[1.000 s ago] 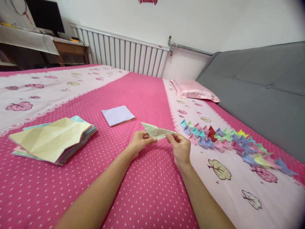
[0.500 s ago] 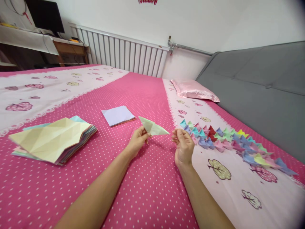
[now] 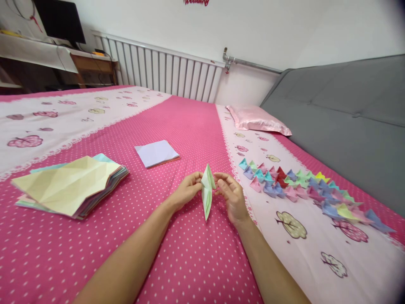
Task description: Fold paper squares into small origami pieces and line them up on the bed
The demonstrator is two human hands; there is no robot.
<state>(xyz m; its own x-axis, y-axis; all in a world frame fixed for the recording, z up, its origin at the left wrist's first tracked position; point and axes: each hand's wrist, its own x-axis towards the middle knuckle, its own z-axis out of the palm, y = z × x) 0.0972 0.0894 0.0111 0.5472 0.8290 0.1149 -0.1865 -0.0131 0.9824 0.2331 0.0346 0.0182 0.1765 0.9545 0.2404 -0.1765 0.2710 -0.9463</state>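
Between my hands, above the pink bedspread, is a light green folded paper boat (image 3: 206,198), long and pointed at both ends. It is turned upright, one tip up and the other down toward me. My left hand (image 3: 186,191) pinches its left side between thumb and fingers. At the opposite side, my right hand (image 3: 232,195) has its fingers curled against the paper's edge; its fingertips are partly hidden. Rows of small folded paper boats (image 3: 295,191) in pink, blue, green, yellow and red stand to the right of my right hand.
On the left lies a thick stack of creased coloured paper (image 3: 68,183), a cream sheet on top. A smaller stack of square paper (image 3: 157,153), lilac on top, is farther ahead. Beyond are a pink pillow (image 3: 257,119), a grey headboard (image 3: 335,118) and a radiator (image 3: 164,67).
The light green paper has turned from lying sideways to standing upright, and its folds have opened a little. My right hand has moved left to meet it.
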